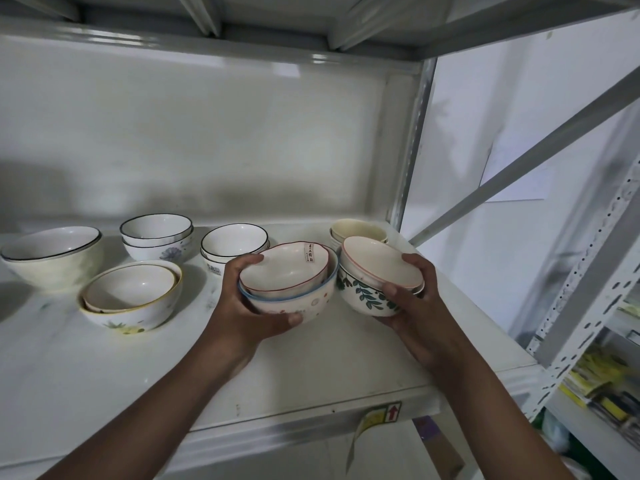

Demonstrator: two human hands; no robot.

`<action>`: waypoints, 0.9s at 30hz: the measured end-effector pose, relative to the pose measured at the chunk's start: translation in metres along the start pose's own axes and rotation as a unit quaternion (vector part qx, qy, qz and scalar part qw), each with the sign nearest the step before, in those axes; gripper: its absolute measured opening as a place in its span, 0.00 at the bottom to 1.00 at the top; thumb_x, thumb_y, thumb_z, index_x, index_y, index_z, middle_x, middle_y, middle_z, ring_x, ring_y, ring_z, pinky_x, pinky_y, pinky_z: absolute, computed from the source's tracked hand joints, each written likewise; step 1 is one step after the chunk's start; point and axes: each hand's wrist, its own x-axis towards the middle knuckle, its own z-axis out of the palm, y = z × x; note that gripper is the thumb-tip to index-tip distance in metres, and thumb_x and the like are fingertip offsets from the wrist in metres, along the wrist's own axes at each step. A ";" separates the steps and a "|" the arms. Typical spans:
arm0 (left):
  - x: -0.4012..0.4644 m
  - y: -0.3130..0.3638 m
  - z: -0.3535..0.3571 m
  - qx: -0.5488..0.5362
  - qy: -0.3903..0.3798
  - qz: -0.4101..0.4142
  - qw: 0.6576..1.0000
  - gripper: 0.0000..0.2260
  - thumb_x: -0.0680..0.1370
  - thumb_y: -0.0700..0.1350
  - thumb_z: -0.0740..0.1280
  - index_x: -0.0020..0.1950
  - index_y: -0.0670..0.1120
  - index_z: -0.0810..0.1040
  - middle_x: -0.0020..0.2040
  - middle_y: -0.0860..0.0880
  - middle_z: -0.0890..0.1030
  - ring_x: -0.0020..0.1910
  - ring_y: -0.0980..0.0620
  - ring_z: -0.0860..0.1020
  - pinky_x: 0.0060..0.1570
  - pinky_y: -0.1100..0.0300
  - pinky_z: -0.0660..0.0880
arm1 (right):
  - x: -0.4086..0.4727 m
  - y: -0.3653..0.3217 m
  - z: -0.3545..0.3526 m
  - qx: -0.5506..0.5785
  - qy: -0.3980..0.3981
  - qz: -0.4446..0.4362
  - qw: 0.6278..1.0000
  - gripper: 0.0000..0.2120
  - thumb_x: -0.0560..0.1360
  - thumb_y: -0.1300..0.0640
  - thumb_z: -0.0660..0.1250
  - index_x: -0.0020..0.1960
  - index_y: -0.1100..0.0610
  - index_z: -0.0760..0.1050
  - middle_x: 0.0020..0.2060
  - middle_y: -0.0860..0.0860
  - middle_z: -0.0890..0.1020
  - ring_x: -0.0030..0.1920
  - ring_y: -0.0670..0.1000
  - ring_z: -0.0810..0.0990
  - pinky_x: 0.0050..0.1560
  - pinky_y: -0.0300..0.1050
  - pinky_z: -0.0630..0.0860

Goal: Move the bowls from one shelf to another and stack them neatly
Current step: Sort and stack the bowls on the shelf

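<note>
My left hand (pixel 247 306) grips a blue-rimmed dotted bowl (pixel 304 301) with a red-rimmed bowl (pixel 284 268) nested inside it, thumb low on its side and fingers on the rim. My right hand (pixel 412 303) grips a green-leaf bowl (pixel 363 296) with a pink-rimmed bowl (pixel 375 263) nested in it and tilted left. Both pairs hang just above the white shelf (pixel 311 358), close side by side.
On the shelf behind stand a large cream bowl (pixel 52 258), a yellow-rimmed nested pair (pixel 133 294), two black-rimmed stacks (pixel 157 237) (pixel 233 244) and a cream stack (pixel 358 230) at the back right. A metal upright (pixel 412 143) and diagonal brace (pixel 519 161) bound the right.
</note>
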 end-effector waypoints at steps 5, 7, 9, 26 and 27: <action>0.000 0.001 0.001 0.003 0.007 0.012 1.000 0.39 0.47 0.38 0.78 0.54 0.60 0.73 0.53 0.58 0.78 0.52 0.57 0.77 0.41 0.58 0.79 | -0.006 -0.004 0.005 0.025 0.008 -0.003 1.000 0.33 0.63 0.68 0.77 0.61 0.46 0.69 0.64 0.55 0.73 0.63 0.63 0.75 0.50 0.58 0.81; 0.000 0.002 0.001 0.017 0.013 0.017 1.000 0.39 0.47 0.40 0.79 0.55 0.60 0.72 0.54 0.58 0.77 0.50 0.60 0.77 0.41 0.61 0.78 | -0.007 -0.004 0.008 0.032 0.012 -0.005 0.999 0.32 0.65 0.70 0.73 0.61 0.46 0.69 0.63 0.54 0.74 0.63 0.64 0.75 0.53 0.58 0.79; 0.000 0.002 0.000 0.019 0.014 0.017 1.000 0.39 0.47 0.41 0.79 0.54 0.60 0.72 0.55 0.57 0.77 0.51 0.59 0.77 0.43 0.60 0.78 | -0.008 -0.005 0.010 0.046 0.016 -0.004 0.999 0.31 0.64 0.69 0.70 0.61 0.46 0.70 0.65 0.55 0.73 0.64 0.65 0.74 0.56 0.61 0.77; -0.003 0.002 -0.003 0.020 -0.008 0.014 1.000 0.39 0.50 0.41 0.79 0.57 0.62 0.71 0.56 0.60 0.78 0.55 0.57 0.77 0.50 0.57 0.77 | -0.013 -0.008 0.026 0.126 0.136 -0.018 0.983 0.31 0.66 0.68 0.52 0.66 0.54 0.73 0.68 0.62 0.72 0.59 0.65 0.74 0.60 0.71 0.67; -0.003 0.002 -0.003 0.018 -0.009 0.014 1.000 0.39 0.50 0.40 0.80 0.57 0.62 0.71 0.56 0.59 0.78 0.56 0.56 0.76 0.51 0.56 0.77 | -0.013 -0.007 0.026 0.118 0.147 -0.021 0.982 0.32 0.66 0.68 0.52 0.68 0.54 0.71 0.68 0.62 0.72 0.59 0.66 0.74 0.60 0.71 0.67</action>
